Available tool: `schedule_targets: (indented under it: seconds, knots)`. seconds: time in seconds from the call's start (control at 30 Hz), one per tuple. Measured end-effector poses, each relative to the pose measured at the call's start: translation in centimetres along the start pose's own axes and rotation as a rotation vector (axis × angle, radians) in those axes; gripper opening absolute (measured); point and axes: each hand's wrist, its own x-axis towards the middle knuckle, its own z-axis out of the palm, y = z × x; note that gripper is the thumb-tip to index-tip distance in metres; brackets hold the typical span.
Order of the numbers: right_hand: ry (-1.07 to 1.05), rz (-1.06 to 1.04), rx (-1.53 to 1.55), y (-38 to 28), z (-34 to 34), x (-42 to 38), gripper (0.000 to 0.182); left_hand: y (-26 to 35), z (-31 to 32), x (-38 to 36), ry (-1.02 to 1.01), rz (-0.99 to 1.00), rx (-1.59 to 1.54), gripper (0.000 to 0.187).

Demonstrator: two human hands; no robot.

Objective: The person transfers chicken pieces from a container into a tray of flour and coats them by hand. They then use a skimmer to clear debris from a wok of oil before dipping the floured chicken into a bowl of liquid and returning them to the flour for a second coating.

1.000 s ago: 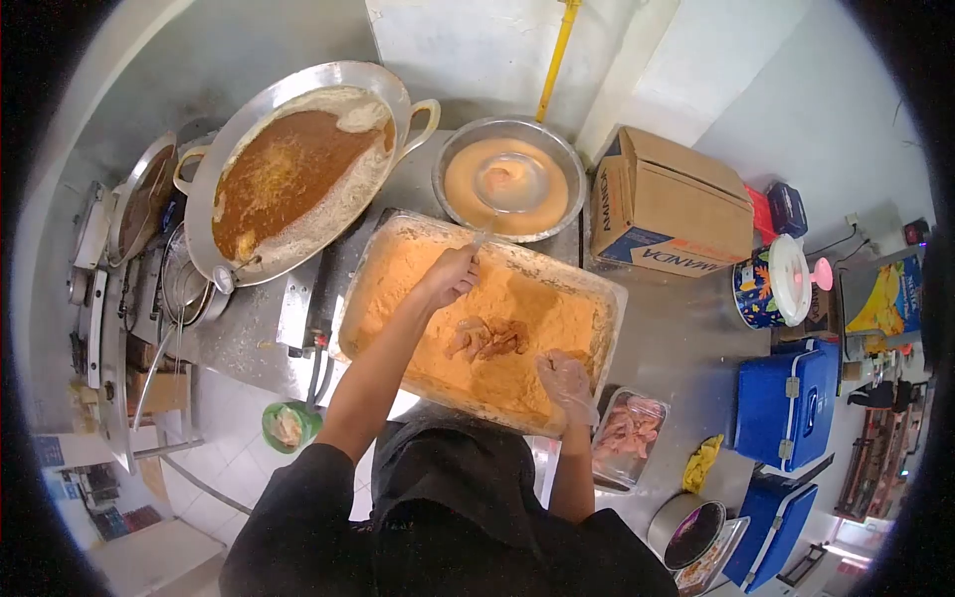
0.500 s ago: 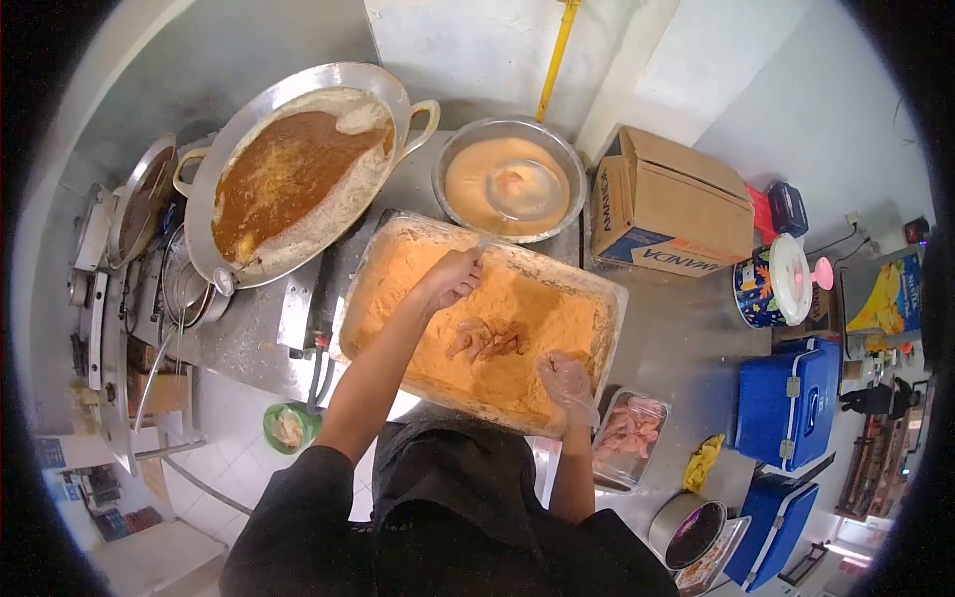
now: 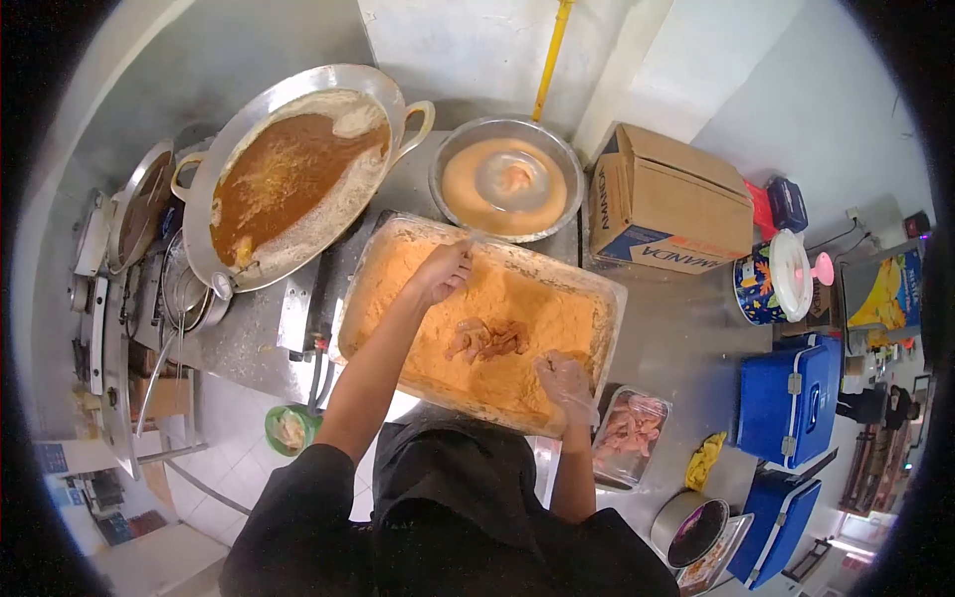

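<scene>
Ladle bowl has shifted slightly within the round steel bowl of pale batter [image 3: 505, 179]. Left hand [image 3: 445, 271] clenched on thin metal ladle [image 3: 502, 181], handle running up-right from hand. Gloved right hand [image 3: 565, 379], open, rests in orange flour of the clear rectangular tray [image 3: 607, 289]; brown coated chicken pieces [image 3: 485, 339] lie up-left of it, nearer it.

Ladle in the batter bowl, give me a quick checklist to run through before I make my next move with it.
1. Left hand gripping the ladle handle: ok.
2. Ladle cup holds a piece, over the batter bowl: ok.
3. Space in the flour tray beside the coated pieces: ok.
4. Right hand, gloved, resting at the tray's near edge, clear of the ladle: ok.
5. Batter dripping from the ladle: cannot tell.
</scene>
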Motion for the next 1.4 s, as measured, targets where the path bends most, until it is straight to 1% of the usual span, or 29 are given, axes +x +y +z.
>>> schedule_targets:
  seconds: [0.03,0.17,0.23,0.3,0.37,0.43,0.57,0.63,0.67,0.73,0.77,0.83,0.87,0.93,0.97,1.03,1.07,1.1,1.13,1.2,1.27,1.33,1.4]
  knots:
    - [0.003,0.007,-0.001,0.0,-0.2,0.0,0.031,-0.1,-0.1,0.3,0.038,0.017,-0.032,0.025]
    - [-0.028,0.018,-0.011,-0.1,-0.7,0.2,0.03,-0.2,-0.1,0.5,0.069,0.024,-0.026,0.027]
    - [-0.03,0.025,-0.009,0.0,-0.7,0.2,0.029,-0.5,-0.5,-0.1,-0.009,0.008,0.1,0.028]
    - [-0.007,-0.059,-0.023,-0.1,-0.6,0.5,0.028,-0.6,-1.1,-0.3,0.001,0.015,0.1,0.028]
    - [-0.03,-0.035,-0.002,-0.6,-1.1,0.5,0.029,-1.0,-1.5,-0.4,0.012,0.018,0.096,0.029]
    - [-0.053,-0.016,0.018,-1.0,-1.4,0.4,0.029,-1.2,-1.5,-1.3,0.063,0.095,0.173,0.032]
    - [-0.028,0.005,0.001,-0.8,-1.2,0.4,0.029,-2.2,-2.9,-2.9,0.079,0.17,0.167,0.036]
    - [-0.032,0.021,-0.036,-0.6,-1.1,0.3,0.03,-3.1,-3.9,-3.7,0.077,0.268,0.265,0.038]
    - [-0.035,0.011,-0.024,-0.5,-1.0,0.3,0.03,-3.7,-4.4,-4.3,0.081,0.265,0.261,0.038]
    - [-0.04,-0.005,-0.012,-0.6,-0.7,0.6,0.03,-4.3,-5.0,-5.9,0.114,0.324,0.435,0.04]
    - [-0.031,-0.016,-0.035,-0.6,-0.7,0.7,0.03,-4.7,-5.1,-7.1,0.114,0.321,0.433,0.04]
    - [-0.023,-0.011,-0.058,-0.3,-0.5,0.6,0.03,-5.8,-5.0,-10.1,0.213,0.451,0.809,0.041]
    - [-0.006,-0.013,-0.062,0.0,-0.3,0.6,0.03,-6.9,-5.5,-11.2,0.205,0.443,0.811,0.041]
    - [0.005,-0.009,-0.065,0.2,-0.3,0.7,0.03,-8.9,-6.6,-13.6,0.262,0.535,1.036,0.041]
    - [0.001,-0.015,-0.078,0.2,-0.3,0.7,0.03,-9.6,-6.7,-14.6,0.261,0.526,1.037,0.041]
    - [-0.021,-0.022,-0.089,0.4,0.1,0.7,0.029,-10.2,-6.6,-17.1,0.248,0.441,0.945,0.035]
    - [0.02,-0.073,-0.074,0.6,0.4,0.8,0.028,-10.4,-6.9,-17.9,0.253,0.429,0.944,0.035]
    - [0.063,-0.121,-0.061,0.5,0.6,0.7,0.026,-10.7,-7.3,-18.6,0.26,0.482,1.022,0.033]
    - [0.053,-0.116,-0.063,0.4,0.7,0.6,0.026,-10.9,-7.6,-19.3,0.264,0.536,1.099,0.03]
    - [0.078,-0.167,-0.047,-0.2,0.7,0.6,0.024,-11.6,-8.0,-20.7,0.278,0.513,1.124,0.027]
    - [0.037,-0.153,-0.039,-1.3,0.4,0.5,0.025,-12.2,-8.4,-21.6,0.313,0.452,1.182,0.027]
    - [0.005,-0.133,-0.032,-1.5,0.6,0.5,0.025,-12.9,-8.8,-22.0,0.33,0.455,1.169,0.028]
    - [-0.003,-0.134,0.048,-1.3,1.1,0.5,0.026,-13.5,-9.2,-22.3,0.34,0.459,1.157,0.028]
